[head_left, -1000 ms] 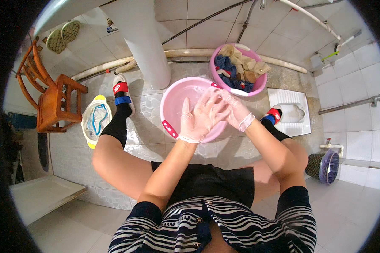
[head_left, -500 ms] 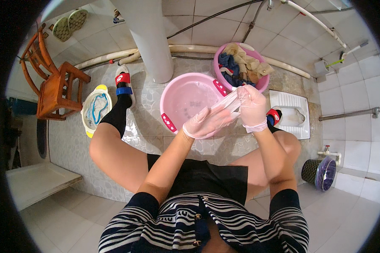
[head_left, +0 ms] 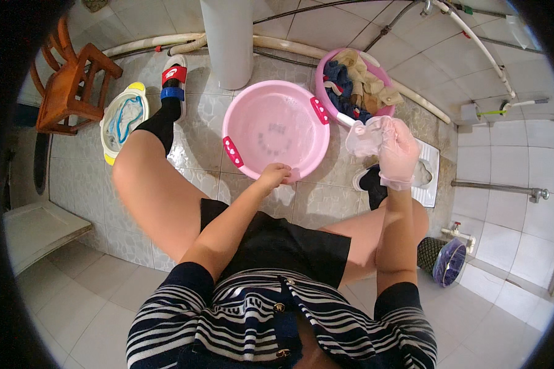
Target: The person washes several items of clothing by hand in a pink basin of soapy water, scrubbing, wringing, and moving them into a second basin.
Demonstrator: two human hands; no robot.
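Observation:
My left hand [head_left: 276, 176] is bare, its fingers loosely curled with nothing seen in them. It hovers over or beside the near rim of a round pink basin [head_left: 235, 117]; whether it touches the rim I cannot tell. My right hand [head_left: 401, 150] still wears a thin clear glove and is closed around a second clear plastic glove [head_left: 364, 138], which hangs crumpled to the left of its fingers. Suds or bubbles show faintly inside the basin, which has red grips with white hearts.
Behind the basin at right, a pink tub [head_left: 319, 80] holds piled clothes [head_left: 353, 77]. A squat toilet [head_left: 429, 175] lies beyond my right foot. At left are a white-and-yellow tub [head_left: 104, 130] and a wooden chair [head_left: 74, 89]. A white column [head_left: 228, 46] rises behind the basin; a wastebasket [head_left: 447, 261] stands at right.
The glove has come off my left hand and now hangs from my right. My left hand has drawn back to the basin's near rim, and my right hand has moved right.

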